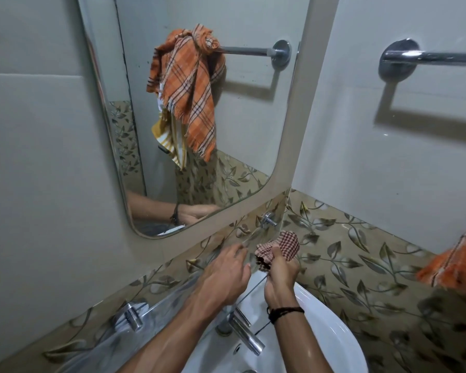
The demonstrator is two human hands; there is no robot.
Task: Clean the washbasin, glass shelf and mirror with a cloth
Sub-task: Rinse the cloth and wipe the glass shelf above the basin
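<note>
Two hands above washbasin (324, 329) | right hand (281, 277) grips bunched cloth (281, 244) | left hand (222, 278) open, beside cloth

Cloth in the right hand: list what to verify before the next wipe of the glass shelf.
1. Grip on the cloth: ok, it is bunched in the right hand.
2. Left hand free: ok, its fingers are straight and it holds nothing.
3. Left hand touching the glass shelf: cannot tell, it lies over the shelf.
4. Tap off: ok, no stream shows at the spout.
5. Mirror clean: not ok, dark specks show on it.
6. Orange towel out of the way: ok, it hangs at the right, apart from both hands.
</note>
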